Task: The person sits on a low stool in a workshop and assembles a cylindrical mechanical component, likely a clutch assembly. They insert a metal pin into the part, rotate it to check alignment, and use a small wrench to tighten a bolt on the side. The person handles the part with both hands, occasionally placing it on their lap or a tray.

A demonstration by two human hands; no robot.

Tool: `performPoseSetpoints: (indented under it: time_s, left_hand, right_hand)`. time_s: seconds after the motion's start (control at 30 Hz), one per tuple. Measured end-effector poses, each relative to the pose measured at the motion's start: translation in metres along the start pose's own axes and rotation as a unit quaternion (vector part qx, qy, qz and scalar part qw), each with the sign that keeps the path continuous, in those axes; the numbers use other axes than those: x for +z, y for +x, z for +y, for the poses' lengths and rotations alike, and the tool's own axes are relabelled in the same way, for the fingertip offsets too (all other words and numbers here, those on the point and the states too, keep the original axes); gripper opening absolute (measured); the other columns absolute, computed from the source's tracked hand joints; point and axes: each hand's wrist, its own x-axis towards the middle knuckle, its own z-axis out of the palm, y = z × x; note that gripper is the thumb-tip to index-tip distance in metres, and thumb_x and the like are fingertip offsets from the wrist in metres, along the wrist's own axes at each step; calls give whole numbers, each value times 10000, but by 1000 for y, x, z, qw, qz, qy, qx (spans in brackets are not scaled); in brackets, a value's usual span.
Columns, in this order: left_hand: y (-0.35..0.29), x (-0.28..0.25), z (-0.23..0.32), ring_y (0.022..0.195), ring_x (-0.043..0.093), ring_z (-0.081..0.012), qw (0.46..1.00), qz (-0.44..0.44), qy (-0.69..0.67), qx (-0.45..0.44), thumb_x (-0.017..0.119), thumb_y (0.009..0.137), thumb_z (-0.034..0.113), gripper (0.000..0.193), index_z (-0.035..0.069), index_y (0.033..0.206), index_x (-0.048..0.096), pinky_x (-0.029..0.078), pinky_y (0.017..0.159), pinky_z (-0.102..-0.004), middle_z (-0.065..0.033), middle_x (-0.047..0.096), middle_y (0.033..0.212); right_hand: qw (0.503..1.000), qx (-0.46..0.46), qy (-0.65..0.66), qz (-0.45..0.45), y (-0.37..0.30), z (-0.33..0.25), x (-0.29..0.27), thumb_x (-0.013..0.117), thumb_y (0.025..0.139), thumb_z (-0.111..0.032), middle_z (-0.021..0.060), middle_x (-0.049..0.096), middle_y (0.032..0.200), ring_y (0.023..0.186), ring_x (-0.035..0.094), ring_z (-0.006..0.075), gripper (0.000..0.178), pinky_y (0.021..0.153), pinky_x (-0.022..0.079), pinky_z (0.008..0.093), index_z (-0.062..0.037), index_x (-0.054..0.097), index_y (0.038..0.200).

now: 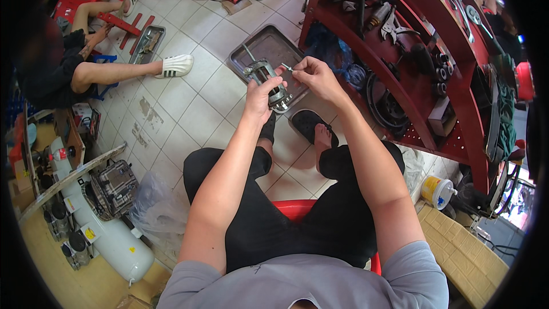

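My left hand (pixel 260 100) is wrapped round a grey metal machine part (pixel 262 72) with a dark middle and a toothed or notched lower end. A thin rod juts from its upper end, though whether it belongs to the part is hard to tell. Just to the right, my right hand (pixel 318 79) pinches a small silvery bolt (pixel 287 67) between thumb and fingers, its tip pointing toward the part. Both hands are over a dark metal tray (pixel 273 37) on the tiled floor, in front of my feet.
A red tool rack (pixel 394 88) with pliers (pixel 394 26) and other tools rises on the right. To the left, another person (pixel 63 63) sits by a smaller metal tray (pixel 147 46). A white tank (pixel 108 240) stands lower left, a white bucket (pixel 437 190) lower right.
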Motion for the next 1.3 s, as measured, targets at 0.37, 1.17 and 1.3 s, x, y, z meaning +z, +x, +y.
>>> performPoseSetpoints:
  time_s: [0.37, 1.17, 1.3]
  left_hand:
    - [-3, 3, 0, 757, 627, -169, 998, -21, 57, -28, 666, 770, 53, 335, 32, 1054, 491, 559, 637, -337, -114, 610, 1039]
    - [-6, 6, -1, 754, 631, -173, 999, -36, 29, -1, 667, 770, 61, 349, 8, 1073, 504, 558, 654, -328, -97, 602, 1034]
    - [-7, 8, 2, 752, 630, -172, 999, -45, 29, -10, 667, 769, 61, 353, 8, 1075, 498, 556, 655, -327, -93, 595, 1039]
  right_hand:
    - [999, 6, 38, 35, 1, 2, -2, 637, 731, -74, 60, 609, 708, 619, 595, 115, 118, 572, 494, 253, 8, 554, 748]
    - [999, -5, 23, 27, 3, 10, -2, 637, 734, -90, 57, 595, 643, 574, 575, 108, 140, 529, 466, 255, -5, 526, 717]
    - [999, 8, -21, 42, 3, 9, 0, 631, 739, -89, 54, 590, 638, 579, 574, 111, 136, 534, 468, 254, -6, 524, 718]
